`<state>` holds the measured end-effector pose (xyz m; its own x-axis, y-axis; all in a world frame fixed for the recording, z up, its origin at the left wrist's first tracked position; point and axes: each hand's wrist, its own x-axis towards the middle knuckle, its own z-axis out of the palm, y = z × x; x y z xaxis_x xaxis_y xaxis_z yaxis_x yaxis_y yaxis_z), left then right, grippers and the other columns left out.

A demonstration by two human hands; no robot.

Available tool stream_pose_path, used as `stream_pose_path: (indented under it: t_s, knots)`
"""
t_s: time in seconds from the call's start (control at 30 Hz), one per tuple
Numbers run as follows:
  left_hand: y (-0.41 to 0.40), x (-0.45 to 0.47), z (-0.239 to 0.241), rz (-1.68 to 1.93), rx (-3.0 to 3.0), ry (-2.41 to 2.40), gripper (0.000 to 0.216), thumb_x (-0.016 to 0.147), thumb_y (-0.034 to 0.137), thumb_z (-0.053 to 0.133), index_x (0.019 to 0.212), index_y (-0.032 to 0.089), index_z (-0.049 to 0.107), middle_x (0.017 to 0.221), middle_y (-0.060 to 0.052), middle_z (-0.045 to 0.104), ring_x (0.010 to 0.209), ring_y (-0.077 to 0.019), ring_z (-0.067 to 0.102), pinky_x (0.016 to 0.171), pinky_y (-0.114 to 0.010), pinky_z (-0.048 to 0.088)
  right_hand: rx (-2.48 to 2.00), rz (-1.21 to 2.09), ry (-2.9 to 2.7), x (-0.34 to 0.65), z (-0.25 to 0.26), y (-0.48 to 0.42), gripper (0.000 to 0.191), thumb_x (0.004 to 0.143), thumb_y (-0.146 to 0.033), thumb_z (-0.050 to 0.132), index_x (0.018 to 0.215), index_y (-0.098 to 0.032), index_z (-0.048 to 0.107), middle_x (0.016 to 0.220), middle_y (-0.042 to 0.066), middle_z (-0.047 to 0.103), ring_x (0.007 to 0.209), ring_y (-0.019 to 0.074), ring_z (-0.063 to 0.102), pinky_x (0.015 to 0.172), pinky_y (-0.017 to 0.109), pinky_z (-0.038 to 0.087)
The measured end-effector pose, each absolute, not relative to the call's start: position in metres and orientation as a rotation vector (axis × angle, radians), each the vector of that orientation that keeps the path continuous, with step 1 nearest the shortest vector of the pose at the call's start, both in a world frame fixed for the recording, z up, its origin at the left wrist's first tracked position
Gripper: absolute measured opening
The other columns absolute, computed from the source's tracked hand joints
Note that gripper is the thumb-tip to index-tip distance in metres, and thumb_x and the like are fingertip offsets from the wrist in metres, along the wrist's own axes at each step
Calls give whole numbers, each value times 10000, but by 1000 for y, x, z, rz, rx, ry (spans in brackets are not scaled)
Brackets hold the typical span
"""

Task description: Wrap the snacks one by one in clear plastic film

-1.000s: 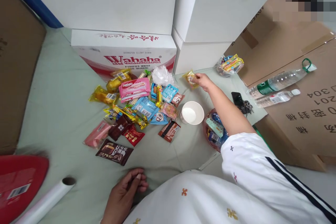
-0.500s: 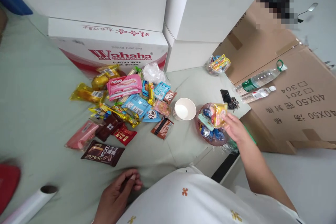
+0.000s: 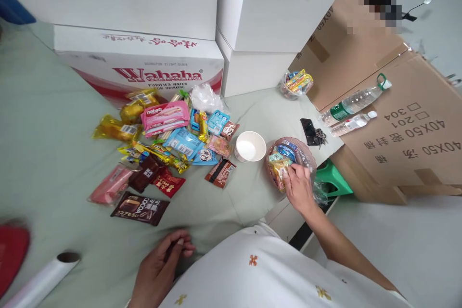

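My right hand (image 3: 299,185) reaches over the near edge of a clear pinkish bowl (image 3: 310,147). Its fingers close on a yellow snack packet (image 3: 279,169) low in the bowl. Beside that packet lie a pale green packet (image 3: 275,156) and a blue packet (image 3: 288,148); my fingers hide part of the contents. A white paper cup (image 3: 250,147) stands just left of the bowl. My left hand (image 3: 162,262) rests by the table's near edge, fingers curled in with nothing seen in them. A dark cocoa snack packet (image 3: 140,208) lies nearest to it.
Several snacks, among them a pink wafer pack (image 3: 166,116) and a brown packet (image 3: 221,173), lie before the Wahaha box (image 3: 155,70). Another snack bowl (image 3: 296,84), a black phone-like object (image 3: 307,131) with keys (image 3: 320,136), and a bottle (image 3: 348,106) are to the right.
My right hand has moved left and lowered the yellow packet into the bowl. The bowl looks turned, its packets lying differently. My left hand stays in place.
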<state>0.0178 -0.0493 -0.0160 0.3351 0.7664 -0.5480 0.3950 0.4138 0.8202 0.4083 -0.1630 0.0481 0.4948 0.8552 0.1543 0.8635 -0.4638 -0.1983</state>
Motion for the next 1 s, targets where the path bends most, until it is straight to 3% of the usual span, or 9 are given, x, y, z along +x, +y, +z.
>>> stream_pose_path:
  t_s: [0.2,0.33,0.4,0.53,0.67,1.0]
  knots:
    - [-51,17,-19,327,1237,1308,587,694,751,648,946,227,725,829,-48,790,726,-239,763,708,-308,633,-2479,30,-1647,427,52,-163,495,1062,-412,323,1418,-216,606,1068,148,640,995,326,561,932,519,497]
    - [-51,15,-21,295,1261,1299,596,701,760,635,964,231,720,815,-43,788,743,-239,764,717,-300,629,-2374,-85,-1560,426,56,-180,515,1049,-407,348,1504,-219,497,1265,169,608,1174,343,560,1033,570,451]
    - [-51,14,-22,282,1279,1299,599,701,761,635,967,231,717,827,-44,790,753,-238,764,732,-299,627,-2372,-201,-1493,417,56,-198,489,1017,-426,440,1461,-249,543,1303,175,596,1203,360,562,1037,582,451]
    - [-51,13,-21,270,1302,1297,601,707,766,628,974,235,717,843,-43,793,764,-237,764,740,-302,625,-2385,-183,-1459,398,40,-231,356,956,-443,604,1268,-291,682,1184,157,644,1093,341,628,931,509,540]
    - [-50,14,-19,272,1293,1285,602,689,761,653,965,231,725,819,-44,788,755,-237,763,728,-294,625,-2377,-151,-1458,402,20,-235,232,997,-394,549,1078,-296,743,1069,119,695,982,310,641,881,491,541]
    - [-53,19,-14,315,1255,1299,624,667,789,646,910,219,722,767,-52,772,696,-239,744,710,-329,633,-2273,-205,-1486,512,14,-105,324,992,-433,517,974,-198,740,990,121,704,977,282,614,933,438,461]
